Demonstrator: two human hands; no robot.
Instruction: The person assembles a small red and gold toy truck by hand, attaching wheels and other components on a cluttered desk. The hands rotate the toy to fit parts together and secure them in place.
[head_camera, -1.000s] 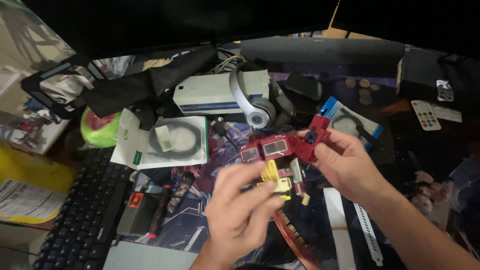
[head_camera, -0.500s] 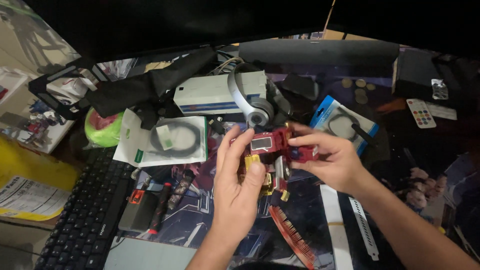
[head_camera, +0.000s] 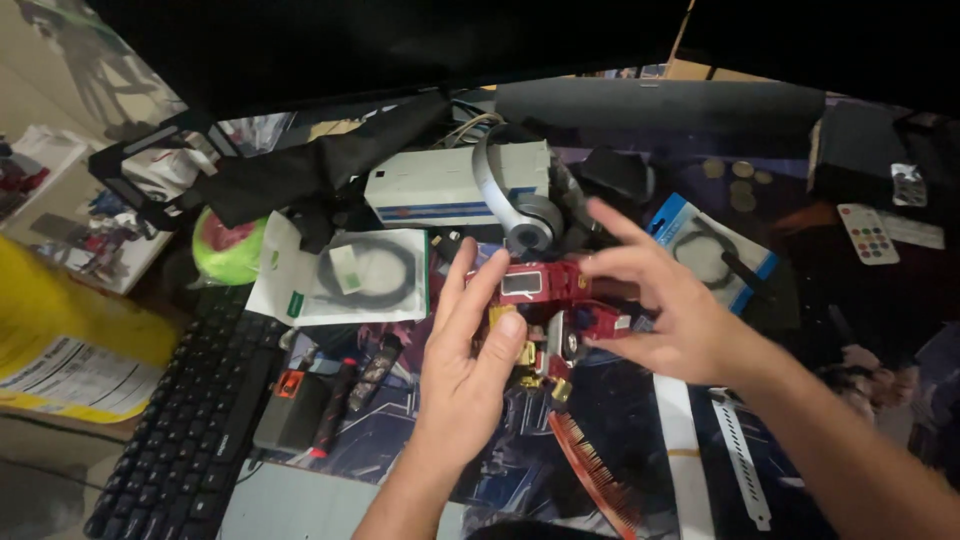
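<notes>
A red toy robot (head_camera: 548, 300) with yellow and silver parts is held between both hands over a cluttered desk. My left hand (head_camera: 468, 355) cups its left side, thumb pressed on the yellow parts, fingers up along the red body. My right hand (head_camera: 660, 300) grips the toy's right end with thumb and lower fingers, index finger stretched out above it. Part of the toy is hidden behind my left thumb.
A black keyboard (head_camera: 185, 420) lies at the left. Behind the toy are a packaged cable (head_camera: 350, 275), a white box (head_camera: 440, 185) with grey headphones (head_camera: 515, 195), a blue cable pack (head_camera: 710, 245) and a small remote (head_camera: 868, 233). A red comb (head_camera: 595, 475) lies near me.
The toy has folded from a stretched-out shape into a compact one and come closer between the hands. My left hand has shifted up along its side; my right fingers have spread.
</notes>
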